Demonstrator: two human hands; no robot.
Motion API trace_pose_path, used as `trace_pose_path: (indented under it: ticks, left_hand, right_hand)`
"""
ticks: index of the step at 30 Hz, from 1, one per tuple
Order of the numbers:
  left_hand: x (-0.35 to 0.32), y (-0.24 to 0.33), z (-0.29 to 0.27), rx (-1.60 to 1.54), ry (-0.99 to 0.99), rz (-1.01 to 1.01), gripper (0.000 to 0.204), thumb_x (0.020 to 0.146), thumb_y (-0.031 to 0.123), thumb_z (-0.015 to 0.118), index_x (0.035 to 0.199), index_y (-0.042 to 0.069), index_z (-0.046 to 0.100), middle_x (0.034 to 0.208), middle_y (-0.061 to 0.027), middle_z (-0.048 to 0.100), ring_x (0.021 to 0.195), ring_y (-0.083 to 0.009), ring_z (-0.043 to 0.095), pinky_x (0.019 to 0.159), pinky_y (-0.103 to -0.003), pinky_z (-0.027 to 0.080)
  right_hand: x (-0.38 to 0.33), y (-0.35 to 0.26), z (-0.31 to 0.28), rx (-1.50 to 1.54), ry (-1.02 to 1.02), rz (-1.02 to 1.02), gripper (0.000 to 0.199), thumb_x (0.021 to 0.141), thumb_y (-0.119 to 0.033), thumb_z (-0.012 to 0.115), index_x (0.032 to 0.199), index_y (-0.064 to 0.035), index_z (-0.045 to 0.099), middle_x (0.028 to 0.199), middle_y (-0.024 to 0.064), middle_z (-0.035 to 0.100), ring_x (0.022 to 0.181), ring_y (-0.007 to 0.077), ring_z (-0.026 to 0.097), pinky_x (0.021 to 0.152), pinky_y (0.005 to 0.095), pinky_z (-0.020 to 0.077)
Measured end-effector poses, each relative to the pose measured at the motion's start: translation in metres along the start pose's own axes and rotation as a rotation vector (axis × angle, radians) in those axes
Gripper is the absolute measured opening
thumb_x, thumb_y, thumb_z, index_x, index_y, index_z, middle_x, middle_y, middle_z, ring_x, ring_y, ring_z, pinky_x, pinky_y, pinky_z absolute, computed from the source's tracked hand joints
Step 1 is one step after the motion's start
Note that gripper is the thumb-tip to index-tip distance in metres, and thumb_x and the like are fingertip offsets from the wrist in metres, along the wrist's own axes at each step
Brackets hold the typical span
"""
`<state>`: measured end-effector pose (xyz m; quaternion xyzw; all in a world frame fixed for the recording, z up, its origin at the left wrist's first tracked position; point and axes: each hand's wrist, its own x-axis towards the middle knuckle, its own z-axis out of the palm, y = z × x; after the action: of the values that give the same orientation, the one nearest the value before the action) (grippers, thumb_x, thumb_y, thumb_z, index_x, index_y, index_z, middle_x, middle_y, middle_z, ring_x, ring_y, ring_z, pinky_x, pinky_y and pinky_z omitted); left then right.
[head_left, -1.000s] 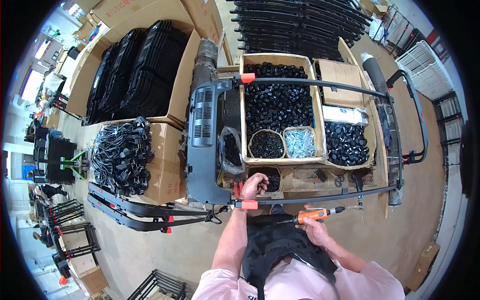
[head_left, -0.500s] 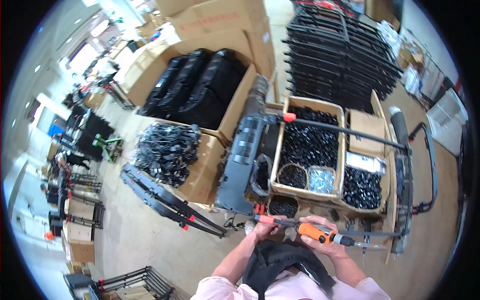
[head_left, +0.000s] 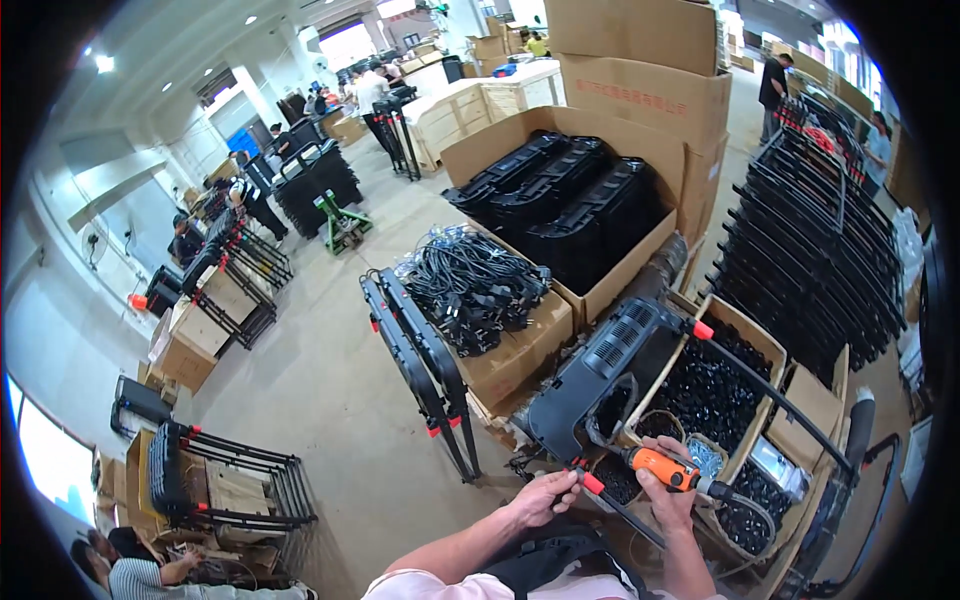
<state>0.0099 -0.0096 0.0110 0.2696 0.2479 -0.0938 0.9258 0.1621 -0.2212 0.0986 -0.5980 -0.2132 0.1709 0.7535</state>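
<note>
Swung round since the earlier frames, the view now sets the work at lower right, and the left hand [head_left: 543, 497], over a parts bin a second ago, is at the corner of a black frame [head_left: 770, 390]. The right hand [head_left: 668, 500] is wrapped around an orange power driver [head_left: 662, 466] at lower right, the tool lying across the fingers with its nose toward the left hand. The left fingers pinch together at the frame's red fitting [head_left: 592, 483]; whether they grip something small cannot be told. The driver has a black rear end trailing a clear hose [head_left: 768, 525]; the frame carries a dark, vented housing [head_left: 600, 375]. Beneath and beside it are a carton of black parts [head_left: 715, 385] and a container of silvery screws [head_left: 706, 458]. A heap of cables [head_left: 475, 290] tops a box at center. Beyond, on the pale floor [head_left: 300, 410], a green pallet jack [head_left: 342, 222] stands at upper left, stacked black frames [head_left: 810, 250] fill upper right, and a person in stripes [head_left: 135, 578] appears lower left.
</note>
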Motion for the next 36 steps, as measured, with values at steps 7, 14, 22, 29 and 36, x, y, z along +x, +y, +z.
trace_pose_path:
  ticks: [7, 14, 22, 29, 36]
  left_hand:
    - [0.068, 0.065, 0.026, -0.119, 0.065, 0.023, 0.028, 0.108, 0.040, 0.062, 0.106, 0.012, 0.065, 0.081, 0.0057, 0.056, 0.065, -0.0065, 0.046, 0.053, -0.023, 0.036]
    - [0.134, 0.125, 0.039, -0.358, 0.064, 0.000, 0.028, 0.109, 0.040, 0.060, 0.107, 0.012, 0.062, 0.083, 0.0035, 0.058, 0.066, -0.0086, 0.050, 0.051, -0.022, 0.038]
    - [0.177, 0.154, 0.021, -0.544, 0.020, -0.117, 0.025, 0.109, 0.035, 0.060, 0.110, 0.010, 0.062, 0.083, 0.0016, 0.058, 0.065, -0.0099, 0.051, 0.052, -0.022, 0.041]
    - [0.197, 0.178, 0.009, -0.622, -0.007, -0.197, 0.025, 0.110, 0.032, 0.060, 0.114, 0.008, 0.064, 0.083, 0.0004, 0.059, 0.066, -0.0111, 0.053, 0.053, -0.023, 0.043]
    - [0.191, 0.201, 0.025, -0.396, 0.138, -0.205, 0.027, 0.111, 0.032, 0.058, 0.121, 0.008, 0.063, 0.084, 0.0010, 0.057, 0.065, -0.0101, 0.051, 0.054, -0.022, 0.041]
  right_hand:
    - [0.055, -0.020, 0.033, -0.038, 0.079, -0.094, 0.053, 0.089, -0.003, 0.077, 0.136, -0.0022, 0.053, 0.131, 0.0188, 0.067, 0.121, 0.0256, 0.065, 0.109, 0.0429, 0.0511]
    - [0.117, -0.007, 0.069, -0.203, 0.103, -0.052, 0.055, 0.089, -0.005, 0.079, 0.136, -0.0027, 0.051, 0.132, 0.0192, 0.067, 0.124, 0.0261, 0.065, 0.110, 0.0421, 0.0518]
    - [0.163, 0.016, 0.089, -0.298, 0.130, 0.011, 0.056, 0.088, -0.007, 0.081, 0.136, -0.0040, 0.050, 0.130, 0.0194, 0.068, 0.121, 0.0267, 0.067, 0.107, 0.0428, 0.0527]
    - [0.196, 0.019, 0.102, -0.403, 0.111, 0.063, 0.055, 0.088, -0.005, 0.081, 0.134, -0.0043, 0.051, 0.130, 0.0188, 0.068, 0.120, 0.0270, 0.066, 0.107, 0.0422, 0.0529]
    - [0.221, 0.019, 0.113, -0.388, 0.140, 0.099, 0.054, 0.088, -0.004, 0.080, 0.134, -0.0040, 0.052, 0.129, 0.0192, 0.069, 0.124, 0.0285, 0.065, 0.109, 0.0432, 0.0523]
